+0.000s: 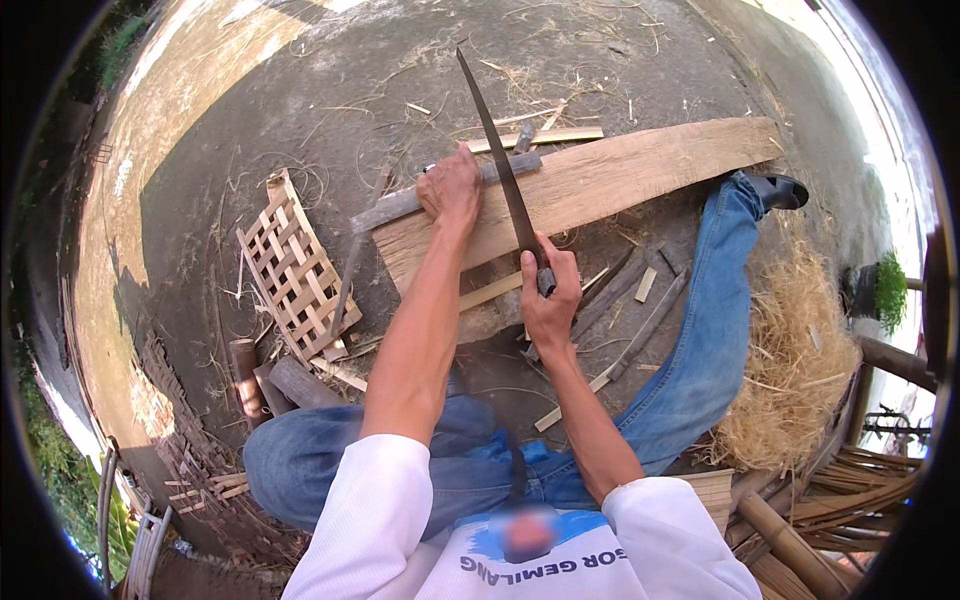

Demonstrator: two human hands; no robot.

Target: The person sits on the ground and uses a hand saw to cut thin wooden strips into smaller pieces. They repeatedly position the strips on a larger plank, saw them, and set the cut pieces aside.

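A hand saw [499, 150] with a long, dark, tapering blade points away from me. My right hand [550, 300] is closed around its handle, near the board's close edge. The blade crosses a grey wooden stick [388, 210], just right of my left hand [450, 190]; whether its teeth have cut into the wood, I cannot tell. The fingers of my left hand are wrapped round that stick and press it down on a wide, pale wooden board [640, 180]. This board slants from near my left forearm up to my right foot.
A woven bamboo panel [298, 268] lies to the left, with short log pieces [300, 383] below it. Curly shavings [790, 370] are heaped beyond my right leg [700, 330]. Thin slats [647, 284] and strips litter the ground. Bamboo poles [790, 540] stand at the lower right.
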